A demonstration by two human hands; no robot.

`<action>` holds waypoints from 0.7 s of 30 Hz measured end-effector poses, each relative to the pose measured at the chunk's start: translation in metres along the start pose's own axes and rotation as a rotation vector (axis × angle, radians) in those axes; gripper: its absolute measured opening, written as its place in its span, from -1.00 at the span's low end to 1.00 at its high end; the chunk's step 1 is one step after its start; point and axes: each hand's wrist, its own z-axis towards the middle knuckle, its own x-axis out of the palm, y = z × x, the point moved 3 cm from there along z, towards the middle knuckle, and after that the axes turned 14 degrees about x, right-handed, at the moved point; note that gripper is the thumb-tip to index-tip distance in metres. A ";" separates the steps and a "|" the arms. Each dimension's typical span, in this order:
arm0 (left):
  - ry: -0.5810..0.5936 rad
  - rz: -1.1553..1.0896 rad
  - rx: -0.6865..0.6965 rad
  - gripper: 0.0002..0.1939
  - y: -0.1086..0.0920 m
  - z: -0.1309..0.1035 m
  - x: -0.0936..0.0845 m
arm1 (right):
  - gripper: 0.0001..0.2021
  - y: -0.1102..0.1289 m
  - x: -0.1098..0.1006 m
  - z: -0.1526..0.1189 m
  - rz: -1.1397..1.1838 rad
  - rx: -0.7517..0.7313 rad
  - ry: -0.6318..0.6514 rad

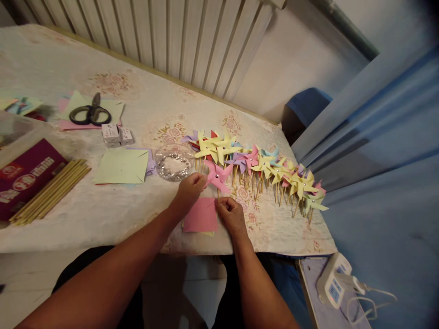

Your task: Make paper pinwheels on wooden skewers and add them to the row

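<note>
Pinwheel (217,175), pink, is over desk (144,210), stick (218,195) pinched in grip of right hand (235,218), left hand's (190,189) grip narrow at one blade (210,170), hold unclear, pink paper (200,215) just beside right hand.

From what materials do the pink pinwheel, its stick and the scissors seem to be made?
Pink pinwheel: probably matte paper, given its thin folded vanes. Stick: perhaps unpainted wood or bamboo, from its tan colour. Scissors: dark, smooth handles suggest plastic; the blades' material is unclear.
</note>
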 end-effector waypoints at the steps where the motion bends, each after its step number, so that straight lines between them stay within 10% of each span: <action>1: 0.007 -0.030 -0.017 -0.74 0.001 0.000 0.000 | -0.75 0.000 0.000 0.000 0.000 -0.003 0.001; 21: 0.107 -0.223 -0.153 -0.74 0.005 -0.003 0.009 | -0.74 -0.002 0.000 0.000 0.050 0.000 0.014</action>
